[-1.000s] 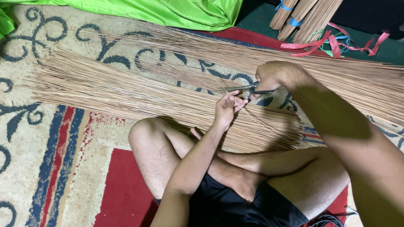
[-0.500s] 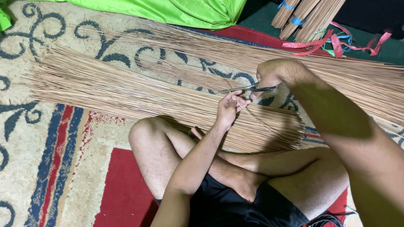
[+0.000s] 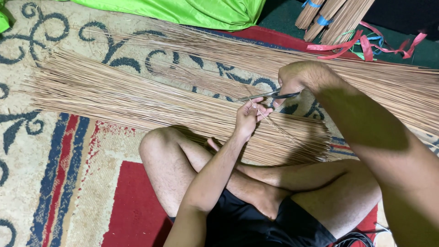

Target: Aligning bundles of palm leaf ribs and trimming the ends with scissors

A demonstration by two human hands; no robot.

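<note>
Patterned carpet point(image 3: 55, 151): cream ground with navy scrolls and red and blue bands; it is the work floor, and the person sits cross-legged on it at the near edge, so everything lies within arm's reach.

Green cloth point(image 3: 183, 11): crumpled along the far edge, apart from the work.

Loose stick pile point(image 3: 123, 98): thin tan sticks fanned out flat from left to right just beyond the knees, spread thin so that single sticks can be picked off. A second long spread point(image 3: 375, 82) runs along the far right, passing under the right forearm.

Tied bundles point(image 3: 329, 18): three or so bound sheaves at the far right, banded in blue, with red and green ribbon point(image 3: 366, 45) lying loose beside them; kept apart from the loose stock.

Right hand point(image 3: 297, 80): fingers curled shut through the handles of the scissors point(image 3: 270, 95), blades pointing left, narrowly parted, just above the left hand.

Left hand point(image 3: 249, 116): raised over the near pile, thumb and fingertips pinched on a single stick point(image 3: 267, 120), held up so that its end meets the blades.
</note>
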